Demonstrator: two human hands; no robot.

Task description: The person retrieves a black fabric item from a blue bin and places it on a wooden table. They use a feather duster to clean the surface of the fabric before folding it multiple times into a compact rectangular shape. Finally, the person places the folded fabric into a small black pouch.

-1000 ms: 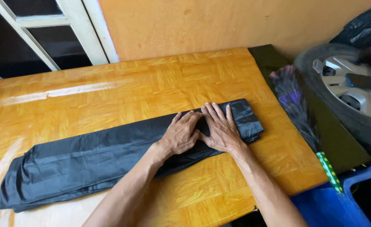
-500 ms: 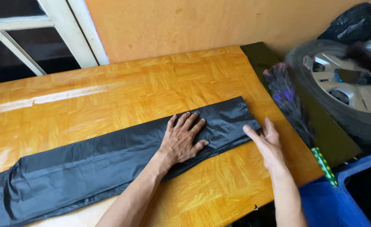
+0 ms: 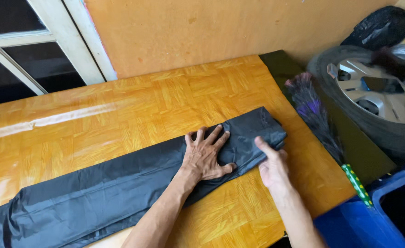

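Folded black bag (image 3: 120,193): left hand (image 3: 207,156) pressed flat, fingers spread; right hand (image 3: 271,165) pinches its end.

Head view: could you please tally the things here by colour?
Black: 3 (bag, sack, tyre)
Orange: 1 (table)
Purple: 1 (duster)
Blue: 1 (bin)
Total: 6

Head camera looks steeply down (perhaps slightly rightward) at the near table (image 3: 120,115).
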